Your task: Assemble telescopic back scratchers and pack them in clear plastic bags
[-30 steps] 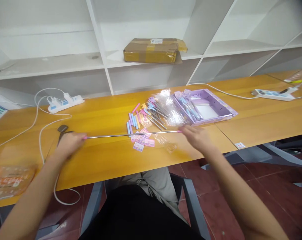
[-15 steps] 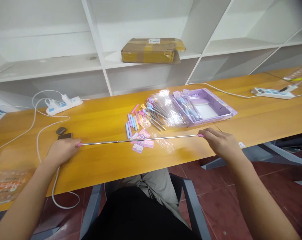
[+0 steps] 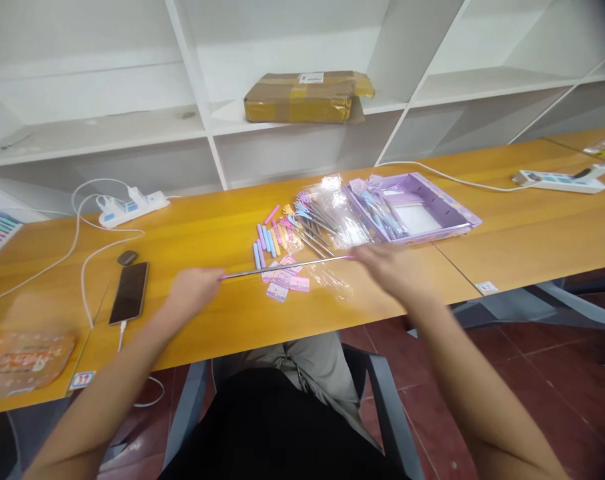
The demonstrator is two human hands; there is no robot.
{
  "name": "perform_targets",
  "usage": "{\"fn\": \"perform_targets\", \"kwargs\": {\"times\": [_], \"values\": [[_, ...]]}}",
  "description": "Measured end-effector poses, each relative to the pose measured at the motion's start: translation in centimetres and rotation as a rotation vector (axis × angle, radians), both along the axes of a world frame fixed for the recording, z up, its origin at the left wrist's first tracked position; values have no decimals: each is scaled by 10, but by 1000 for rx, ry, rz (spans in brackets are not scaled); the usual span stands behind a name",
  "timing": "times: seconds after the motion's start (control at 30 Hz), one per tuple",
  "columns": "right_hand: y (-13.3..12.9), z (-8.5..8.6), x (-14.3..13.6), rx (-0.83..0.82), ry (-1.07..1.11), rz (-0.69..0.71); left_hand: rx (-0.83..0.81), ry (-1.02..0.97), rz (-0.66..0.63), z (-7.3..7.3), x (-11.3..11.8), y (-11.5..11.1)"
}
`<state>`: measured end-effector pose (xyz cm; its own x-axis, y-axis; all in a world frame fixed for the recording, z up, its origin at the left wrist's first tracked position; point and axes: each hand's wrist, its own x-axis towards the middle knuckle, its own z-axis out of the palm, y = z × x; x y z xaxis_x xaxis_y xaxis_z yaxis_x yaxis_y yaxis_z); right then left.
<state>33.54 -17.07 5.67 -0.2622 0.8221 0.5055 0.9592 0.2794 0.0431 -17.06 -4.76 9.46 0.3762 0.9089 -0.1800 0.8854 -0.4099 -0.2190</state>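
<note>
A thin silver telescopic rod [image 3: 288,267] with pink ends stretches between my two hands above the table. My left hand [image 3: 196,291] is closed around its left end, and my right hand [image 3: 382,267], blurred by motion, is closed on the other end. Beneath and behind the rod lie small pink and purple cards [image 3: 278,291], pastel tube handles [image 3: 263,243] in blue, purple, pink and orange, and several metal rods with little hand-shaped heads [image 3: 307,217]. Clear plastic wrappers [image 3: 345,217] are spread beside them.
A purple box [image 3: 447,207] holding wrapped pieces stands to the right. A phone [image 3: 129,293] on a charging cable and a small dark case [image 3: 127,257] lie left. Power strips [image 3: 135,210] sit at both sides. An orange packet [image 3: 27,363] rests front left; a taped carton [image 3: 302,100] is shelved behind.
Both hands have moved inward towards each other, and the rod between them is shorter. The phone, partly covered before by my left hand, now shows fully.
</note>
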Motion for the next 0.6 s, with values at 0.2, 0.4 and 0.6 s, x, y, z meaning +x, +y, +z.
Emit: {"fn": "perform_targets", "kwargs": {"times": [0.2,0.4,0.6], "values": [[55,-8,-161,-243,-142,138,-75,-74,-115,-4,100,-17],[77,-8,-162,-296,-99,166,-67,-97,-54,-15,86,5],[130,-4,-133,-304,135,48,-99,-343,-32,-35,102,33]]}}
